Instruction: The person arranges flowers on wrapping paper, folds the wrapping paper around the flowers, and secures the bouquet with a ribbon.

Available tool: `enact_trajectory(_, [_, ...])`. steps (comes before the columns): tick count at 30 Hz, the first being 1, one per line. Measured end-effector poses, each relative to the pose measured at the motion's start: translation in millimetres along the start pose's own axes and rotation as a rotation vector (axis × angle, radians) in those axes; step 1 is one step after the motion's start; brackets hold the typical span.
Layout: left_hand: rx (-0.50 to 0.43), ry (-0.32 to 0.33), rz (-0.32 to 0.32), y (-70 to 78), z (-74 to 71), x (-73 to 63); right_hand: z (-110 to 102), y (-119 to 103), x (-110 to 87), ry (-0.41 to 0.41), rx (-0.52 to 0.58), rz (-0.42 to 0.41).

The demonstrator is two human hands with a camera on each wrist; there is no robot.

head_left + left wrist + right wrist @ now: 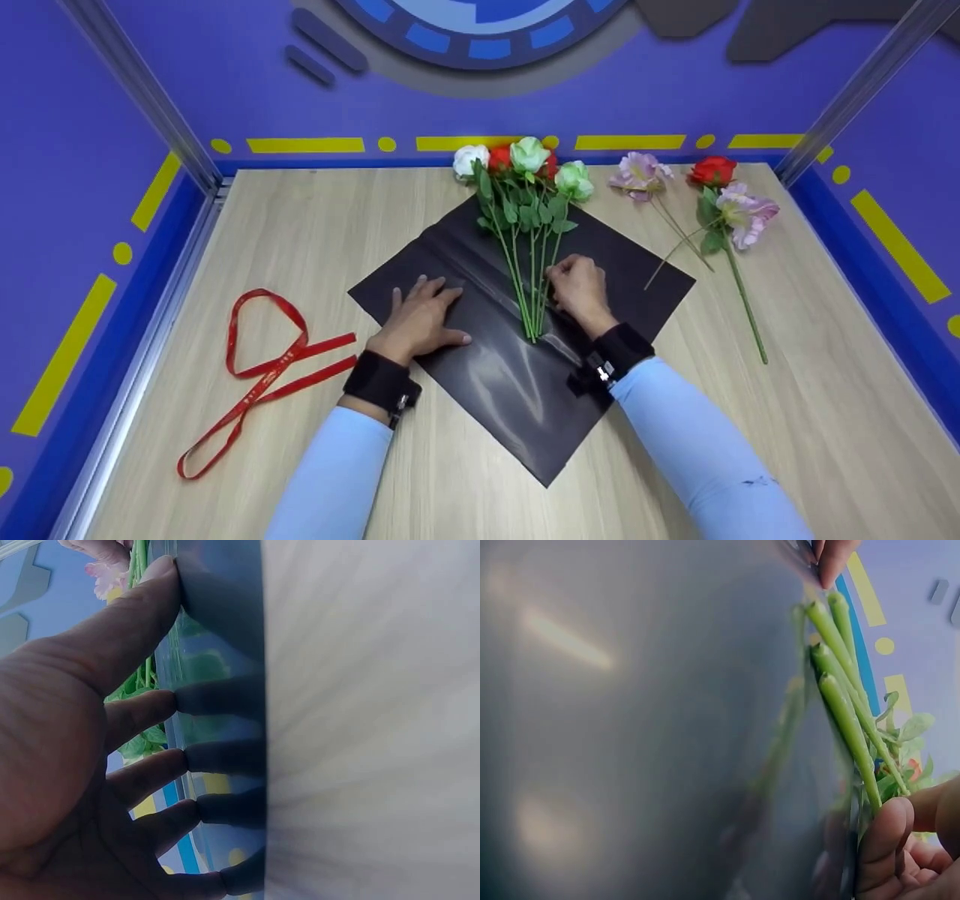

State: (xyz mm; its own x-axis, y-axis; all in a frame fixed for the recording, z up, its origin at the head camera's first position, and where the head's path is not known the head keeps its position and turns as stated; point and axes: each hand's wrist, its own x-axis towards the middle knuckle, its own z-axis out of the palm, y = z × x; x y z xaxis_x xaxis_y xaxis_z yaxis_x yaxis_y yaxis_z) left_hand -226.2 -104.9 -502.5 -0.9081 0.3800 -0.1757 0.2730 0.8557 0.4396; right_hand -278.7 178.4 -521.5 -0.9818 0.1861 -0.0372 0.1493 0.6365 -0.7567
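A bunch of artificial roses lies on a square black wrapping sheet, blooms toward the back. It has a white rose, red roses partly hidden, and pale green roses. Their green stems converge toward the middle of the sheet. My right hand pinches the rightmost stem between thumb and forefinger, its other fingers curled. My left hand rests with fingers spread on the sheet's left part. In the left wrist view, its fingertips press against the glossy surface.
A looped red ribbon lies on the wooden table at left. To the right are two pale purple flowers and a separate red rose; one thin stem overlaps the sheet's right corner. Blue-purple panels enclose the back and sides.
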Motion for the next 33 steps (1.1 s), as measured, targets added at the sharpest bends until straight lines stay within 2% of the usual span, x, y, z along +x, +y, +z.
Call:
enact_trajectory(6, [0.005,0.006,0.002,0.6,0.0,0.6,-0.2,-0.2,0.5,-0.034,-0.007,-0.009])
enact_trajectory(11, [0.009,0.004,0.005,0.4,0.3,0.6,-0.8,0.3,-0.1,-0.020,0.008,-0.015])
enact_trajectory(18, [0.010,0.016,0.013,-0.5,1.2,1.1,-2.9,0.5,-1.2,0.004,0.051,0.019])
enact_trajectory(25, [0.004,0.020,0.017,-0.2,0.8,0.8,-5.0,1.3,-1.9,0.017,0.039,0.021])
enact_trajectory(30, [0.005,0.022,0.018,-0.3,0.4,0.6,-10.1,3.6,-4.8,0.039,0.007,-0.017])
enact_trajectory(33, [0.008,0.023,0.021,-0.8,0.3,0.7,-17.1,7.3,-8.0,0.083,-0.058,-0.070])
